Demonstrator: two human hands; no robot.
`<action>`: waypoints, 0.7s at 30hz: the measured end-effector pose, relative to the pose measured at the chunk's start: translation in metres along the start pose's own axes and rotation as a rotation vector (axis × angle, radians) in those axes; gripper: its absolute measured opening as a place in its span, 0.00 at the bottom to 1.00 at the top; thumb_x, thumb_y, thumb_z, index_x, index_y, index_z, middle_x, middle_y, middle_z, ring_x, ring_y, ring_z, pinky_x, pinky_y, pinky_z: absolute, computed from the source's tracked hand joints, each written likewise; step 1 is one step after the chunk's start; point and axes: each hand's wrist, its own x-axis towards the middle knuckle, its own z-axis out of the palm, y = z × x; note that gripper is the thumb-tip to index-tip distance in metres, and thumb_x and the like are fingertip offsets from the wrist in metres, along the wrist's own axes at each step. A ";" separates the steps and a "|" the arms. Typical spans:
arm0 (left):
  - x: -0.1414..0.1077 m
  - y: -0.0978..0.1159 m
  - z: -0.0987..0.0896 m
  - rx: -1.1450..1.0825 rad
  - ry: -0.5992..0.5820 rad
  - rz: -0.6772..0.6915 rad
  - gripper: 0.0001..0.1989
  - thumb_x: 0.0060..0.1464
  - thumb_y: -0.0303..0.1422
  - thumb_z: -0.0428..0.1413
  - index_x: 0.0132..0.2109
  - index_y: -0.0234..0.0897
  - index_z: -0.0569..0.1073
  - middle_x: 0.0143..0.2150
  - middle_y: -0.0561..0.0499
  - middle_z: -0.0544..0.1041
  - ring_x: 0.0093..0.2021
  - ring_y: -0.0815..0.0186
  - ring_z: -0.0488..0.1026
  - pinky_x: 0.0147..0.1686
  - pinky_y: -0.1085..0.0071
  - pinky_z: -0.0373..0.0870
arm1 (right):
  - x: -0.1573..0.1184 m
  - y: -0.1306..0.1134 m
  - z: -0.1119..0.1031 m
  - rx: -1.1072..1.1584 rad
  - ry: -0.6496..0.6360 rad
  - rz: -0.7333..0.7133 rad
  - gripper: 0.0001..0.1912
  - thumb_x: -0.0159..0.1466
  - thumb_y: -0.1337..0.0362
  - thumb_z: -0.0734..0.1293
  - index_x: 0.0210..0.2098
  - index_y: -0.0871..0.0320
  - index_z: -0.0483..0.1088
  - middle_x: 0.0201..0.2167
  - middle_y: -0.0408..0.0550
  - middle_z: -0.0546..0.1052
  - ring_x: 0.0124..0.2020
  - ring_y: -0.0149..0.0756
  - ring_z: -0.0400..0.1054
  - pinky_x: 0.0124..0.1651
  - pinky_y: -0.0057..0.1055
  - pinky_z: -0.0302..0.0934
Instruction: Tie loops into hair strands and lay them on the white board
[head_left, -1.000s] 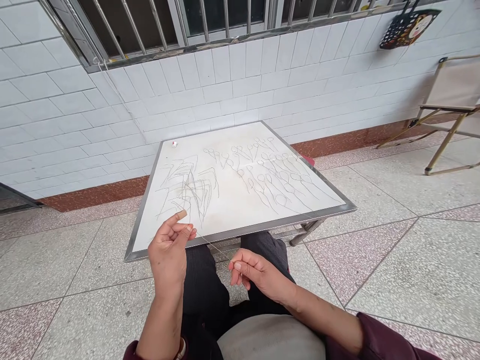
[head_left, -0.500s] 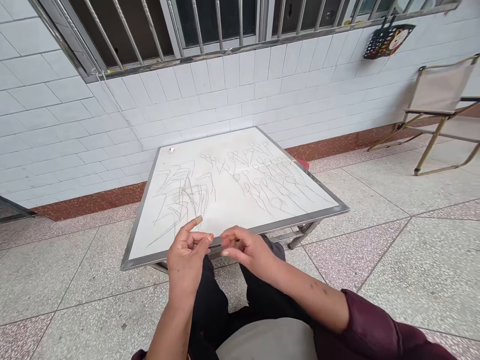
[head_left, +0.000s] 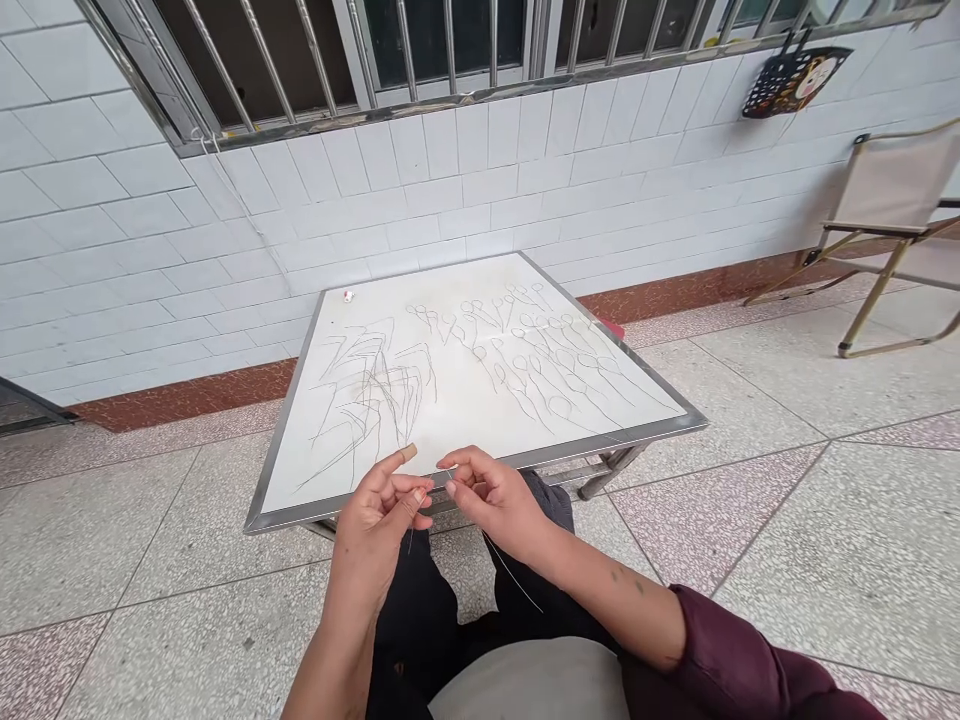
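Right now, the left hand (head_left: 367,535) is pinching a thin wire (head_left: 513,575) between thumb and fingertips, while the right hand (head_left: 506,505) is lightly gripping it alongside, probably keeping so fine a strand steady. Its tail is trailing over the lap. Both wrists are angling inward, fingertips nearly meeting by the near edge of the surface (head_left: 461,415), where looped wires (head_left: 559,397) and bent wires (head_left: 373,375) are lying in separate groups, presumably avoiding tangles.

Thin wire (head_left: 513,577), apparently curved, below right hand (head_left: 495,498)
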 end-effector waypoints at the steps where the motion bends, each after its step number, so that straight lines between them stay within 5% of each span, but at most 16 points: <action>1: 0.000 0.000 0.001 -0.006 -0.005 -0.008 0.27 0.47 0.38 0.65 0.55 0.38 0.74 0.35 0.49 0.80 0.35 0.64 0.75 0.31 0.70 0.76 | 0.001 0.001 0.001 0.004 0.003 0.000 0.09 0.64 0.59 0.66 0.43 0.54 0.70 0.27 0.40 0.69 0.22 0.26 0.58 0.26 0.25 0.54; 5: -0.001 -0.003 0.001 -0.053 -0.037 -0.052 0.27 0.47 0.37 0.65 0.55 0.38 0.74 0.34 0.49 0.80 0.34 0.65 0.75 0.30 0.71 0.74 | 0.005 0.006 0.003 0.030 0.017 -0.034 0.08 0.64 0.57 0.66 0.36 0.54 0.70 0.27 0.41 0.70 0.27 0.30 0.62 0.28 0.26 0.57; 14: -0.004 -0.008 0.003 -0.291 -0.208 -0.236 0.26 0.47 0.33 0.66 0.55 0.37 0.73 0.32 0.52 0.75 0.26 0.72 0.70 0.24 0.77 0.68 | 0.002 0.009 -0.006 0.115 -0.080 -0.006 0.11 0.65 0.54 0.65 0.40 0.54 0.72 0.30 0.41 0.71 0.22 0.26 0.58 0.24 0.25 0.56; 21: -0.004 -0.007 0.000 -0.330 -0.268 -0.286 0.26 0.49 0.32 0.65 0.56 0.38 0.72 0.33 0.51 0.77 0.18 0.80 0.61 0.15 0.83 0.50 | 0.000 0.006 -0.015 0.013 -0.119 -0.086 0.13 0.68 0.54 0.62 0.35 0.55 0.71 0.29 0.42 0.68 0.25 0.27 0.59 0.28 0.26 0.57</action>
